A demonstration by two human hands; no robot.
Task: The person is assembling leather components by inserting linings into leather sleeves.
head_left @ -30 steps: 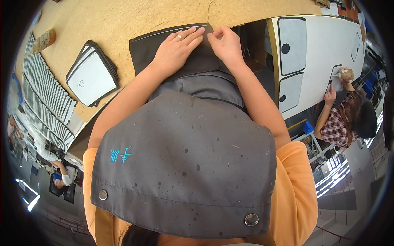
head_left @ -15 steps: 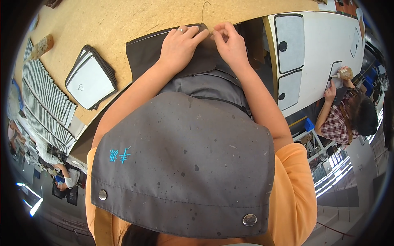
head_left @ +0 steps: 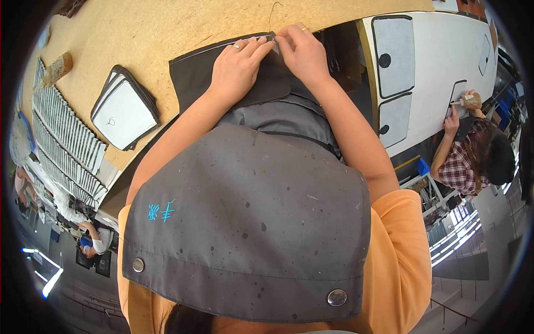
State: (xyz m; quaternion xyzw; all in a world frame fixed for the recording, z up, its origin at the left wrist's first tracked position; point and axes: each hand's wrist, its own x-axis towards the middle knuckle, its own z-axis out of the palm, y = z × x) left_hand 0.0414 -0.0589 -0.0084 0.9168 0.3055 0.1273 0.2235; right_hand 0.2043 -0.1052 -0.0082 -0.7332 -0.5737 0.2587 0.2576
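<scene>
A dark brown, flat flexible panel (head_left: 192,75) lies at the table's near edge and reaches over my lap. Along its far edge runs a thin white line. My left hand (head_left: 236,69), with a ring on it, is bent over that edge, fingertips pressing the strip near the right corner. Close beside it, my right hand (head_left: 303,55) has its thumb and fingers pinched at the same corner. The fingers hide exactly what is gripped there. A thin dark thread (head_left: 271,16) stretches away from the corner over the tabletop.
Left on the tan table (head_left: 150,33) are a stack of black-edged pieces (head_left: 125,114), rows of narrow strips (head_left: 64,133) and a brownish bottle (head_left: 58,68). On the right, a white table (head_left: 431,61) bears black-rimmed panels (head_left: 392,53); a co-worker (head_left: 464,153) there holds a squeeze bottle (head_left: 471,101).
My right hand has moved left and slightly away from me, its fingers now meeting the panel's corner beside my left fingertips. My left hand has shifted slightly left.
</scene>
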